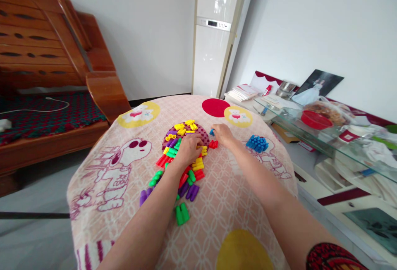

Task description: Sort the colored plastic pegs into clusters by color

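My left hand (190,148) reaches over a pile of small plastic building pieces in yellow, green, red and purple. Its fingers are curled down among them beside yellow pieces (198,163), and what they hold, if anything, is hidden. To the right, my right hand (223,133) pinches a small blue plastic piece (211,132) at its fingertips, just above the table. A red piece (213,144) lies below that hand, between the two hands. Nearer me are purple pieces (192,192) and a green piece (182,214).
The round table has a patterned cloth (229,204). A cluster of blue pieces (257,143) lies right of my right forearm. A glass-topped cabinet (288,117) with a red bowl (316,120) stands at the right. A wooden sofa (102,92) is at the left, a tall white appliance (214,59) behind.
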`<state>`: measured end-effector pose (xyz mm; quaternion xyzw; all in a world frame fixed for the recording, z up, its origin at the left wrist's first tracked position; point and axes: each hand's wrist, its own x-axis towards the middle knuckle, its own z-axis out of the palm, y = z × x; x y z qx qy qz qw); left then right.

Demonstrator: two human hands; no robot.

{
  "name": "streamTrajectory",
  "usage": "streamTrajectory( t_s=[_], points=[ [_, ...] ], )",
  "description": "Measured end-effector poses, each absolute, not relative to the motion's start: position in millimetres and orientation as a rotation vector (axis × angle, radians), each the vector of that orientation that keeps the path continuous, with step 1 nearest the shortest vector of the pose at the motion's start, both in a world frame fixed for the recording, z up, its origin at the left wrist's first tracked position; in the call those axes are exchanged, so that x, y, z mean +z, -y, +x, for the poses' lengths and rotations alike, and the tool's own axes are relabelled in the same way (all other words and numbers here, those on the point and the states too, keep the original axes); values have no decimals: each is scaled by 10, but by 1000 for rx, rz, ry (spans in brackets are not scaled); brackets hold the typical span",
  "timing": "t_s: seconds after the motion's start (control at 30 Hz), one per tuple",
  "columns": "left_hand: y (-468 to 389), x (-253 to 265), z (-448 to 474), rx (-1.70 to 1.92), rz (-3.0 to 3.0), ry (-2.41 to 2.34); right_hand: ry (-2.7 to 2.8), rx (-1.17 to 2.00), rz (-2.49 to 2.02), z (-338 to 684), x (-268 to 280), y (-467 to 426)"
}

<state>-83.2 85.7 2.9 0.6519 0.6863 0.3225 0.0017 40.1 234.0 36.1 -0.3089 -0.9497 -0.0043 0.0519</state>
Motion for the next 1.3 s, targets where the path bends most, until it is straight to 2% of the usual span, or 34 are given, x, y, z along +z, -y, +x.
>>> streamTrajectory(
  t_s=[0.17, 0.37, 0.77, 0.93, 1.1, 1.3],
  points=[
    [-882, -3, -845, 1048, 2005, -2152, 2768, 9, -871, 1181, 475, -2403],
    [-893, -21, -860, 1061, 2028, -2137, 2693, -39, -1142, 1825, 563, -2426],
    [-880, -8, -854, 1058, 2023, -2151, 2877, -297, -1165, 2020, 450, -2486],
    [-863, 7, -833, 1052, 2037, -2132, 2772, -393, -1199, 1949, 451, -2419],
    [-854, 9, -842, 1088, 1980, -2156, 2663, -252, -1055, 1625, 503, -2169],
    [-712, 29, -1133, 1276, 1671, -2447, 2783, 35, -819, 1165, 414, -1804]
  ],
)
